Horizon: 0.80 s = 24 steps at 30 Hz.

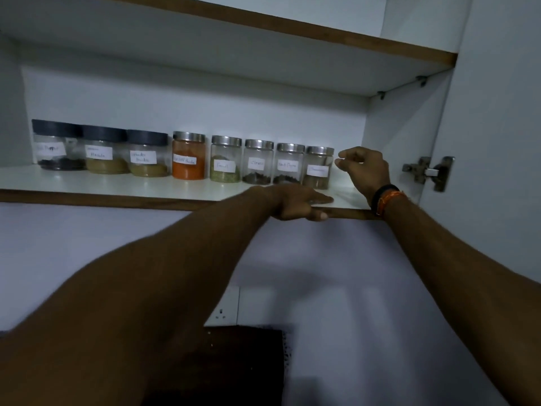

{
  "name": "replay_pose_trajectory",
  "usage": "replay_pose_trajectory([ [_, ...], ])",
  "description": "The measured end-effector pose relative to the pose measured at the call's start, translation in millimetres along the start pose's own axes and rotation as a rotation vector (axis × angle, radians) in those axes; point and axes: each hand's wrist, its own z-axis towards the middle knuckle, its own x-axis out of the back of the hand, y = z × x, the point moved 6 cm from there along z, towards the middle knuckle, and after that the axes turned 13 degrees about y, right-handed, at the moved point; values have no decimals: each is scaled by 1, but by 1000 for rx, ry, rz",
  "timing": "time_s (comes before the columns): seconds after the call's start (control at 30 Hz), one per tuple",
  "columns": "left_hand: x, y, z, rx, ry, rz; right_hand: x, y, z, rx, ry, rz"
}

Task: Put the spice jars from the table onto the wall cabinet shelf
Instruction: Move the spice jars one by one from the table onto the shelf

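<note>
Several labelled spice jars stand in a row on the wall cabinet shelf (123, 184). Three wide black-lidded jars (102, 153) are on the left. An orange-filled jar (188, 156) and several smaller silver-lidded jars follow, the last one (317, 168) at the right end. My left hand (295, 202) rests on the shelf's front edge, fingers on top and thumb under it. My right hand (364, 168) hovers just right of the last jar, fingers loosely curled, holding nothing.
The cabinet's right wall carries a metal door hinge (427, 172). An upper shelf (322, 33) hangs above the jars. Below, a wall socket (222, 310) sits above a dark table corner (243, 356). My right wrist wears a dark band.
</note>
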Motion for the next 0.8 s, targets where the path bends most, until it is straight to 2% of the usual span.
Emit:
replay_pose_trajectory([
  [0.2, -1, 9, -10, 19, 45, 84, 29, -9, -58, 18, -12, -38],
  [0.37, -4, 25, -25, 23, 192, 200, 50, -15, -98, 20, 48, -48],
  [0.47, -3, 35, -40, -3, 321, 190, 66, -19, -115, 1, 105, -9],
  [0.57, -10, 46, -60, -19, 456, 137, 77, -11, -136, -57, 101, 23],
  [0.67, -29, 59, -81, -50, 519, 194, 81, 8, -164, -142, 66, 6],
  [0.8, -71, 73, -113, -124, 491, 56, 80, 49, -215, -264, -14, -32],
])
